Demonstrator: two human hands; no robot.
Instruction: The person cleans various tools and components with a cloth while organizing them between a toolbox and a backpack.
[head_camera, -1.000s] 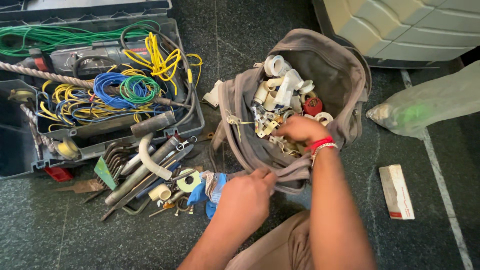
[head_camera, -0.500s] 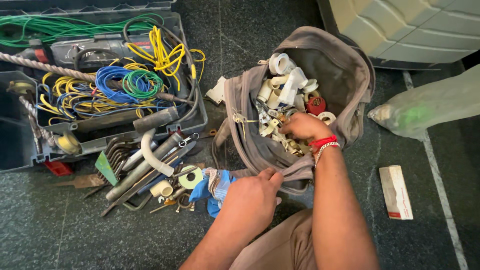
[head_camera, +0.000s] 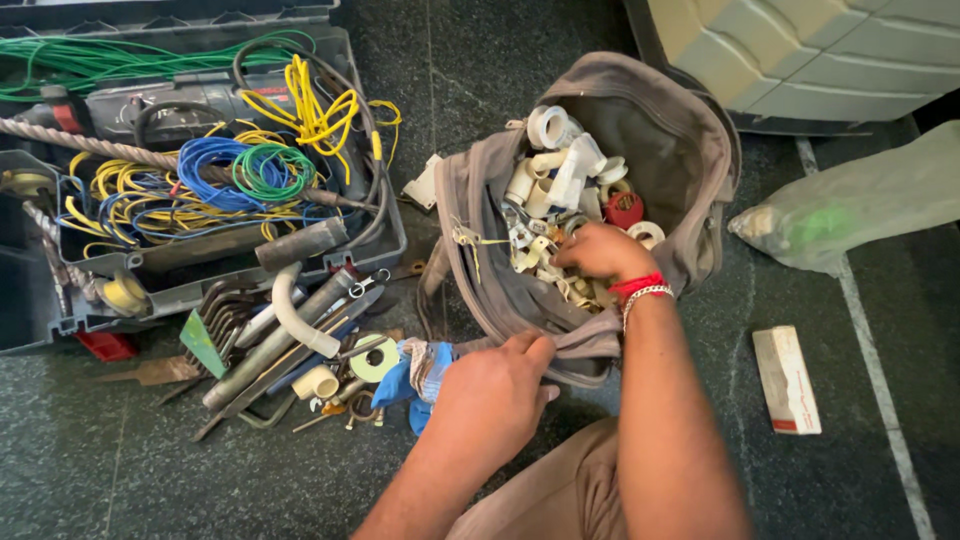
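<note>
- On the far left, a grey tool case (head_camera: 385, 245) lies open on the dark stone floor (head_camera: 150, 470). Its inside is full of coiled wires: green ones (head_camera: 90, 62) along the top, yellow ones (head_camera: 310, 105) in a bunch, and blue ones (head_camera: 205, 165) in the middle. A twisted drill bit (head_camera: 90, 143) lies across them, and a power drill (head_camera: 165, 105) is partly covered by the wires.
- Just in front of the case, a heap of loose things rests on the floor: a bent white pipe (head_camera: 295, 315), grey metal tubes (head_camera: 275, 340), a green scraper (head_camera: 203, 343) and a roll of tape (head_camera: 377, 358).
- Beside this heap, a blue cloth (head_camera: 405, 385) lies against the lower edge of the bag.
- Near the middle, the left hand (head_camera: 490, 405) is closed on the front rim of a grey cloth bag (head_camera: 690, 150), with the fabric pinched between thumb and fingers.
- The bag stands open on the floor, between the tool case and the plastic bag on the right. It is filled with white pipe fittings (head_camera: 560, 170), and one red fitting (head_camera: 626, 209) is among them.
- The right hand (head_camera: 600, 252) is inside the bag, on top of the fittings. Its fingers are curled down into them, but I cannot tell if it holds one. The wrist wears a red band and a silver chain (head_camera: 640, 290).
- To the right, a small white box (head_camera: 786, 379) lies on the floor, well apart from the bag.
- At the far right, a cloudy plastic bag (head_camera: 850, 205) lies with something green inside.
</note>
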